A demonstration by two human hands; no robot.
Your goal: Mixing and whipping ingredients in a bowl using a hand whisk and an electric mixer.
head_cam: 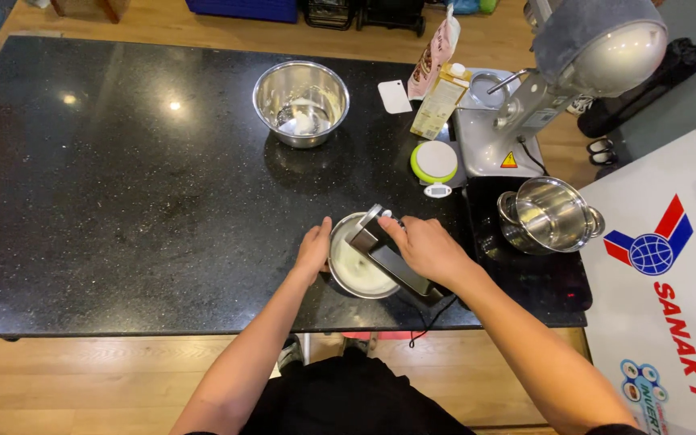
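Two hands work at the near edge of the black table (122,201): your left hand (313,248) is curled against the rim of a small steel bowl (346,278) with white cream, and your right hand (427,246) is clamped on the hand mixer (386,251) held over it. Farther back stands a bigger steel bowl (300,102), and a steel pot (549,214) sits to your right.

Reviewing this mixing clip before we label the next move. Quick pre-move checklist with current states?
1. Left hand steadies the small bowl at its rim: ok.
2. Right hand grips the hand mixer over the bowl: ok.
3. Beaters down in the white mixture: cannot tell, hidden by the mixer body.
4. Mixer cord hangs off the counter's front edge, away from the bowl: ok.
5. Bowl sits fully on the black counter, though near the edge: ok.
6. Mixer running or off: cannot tell.
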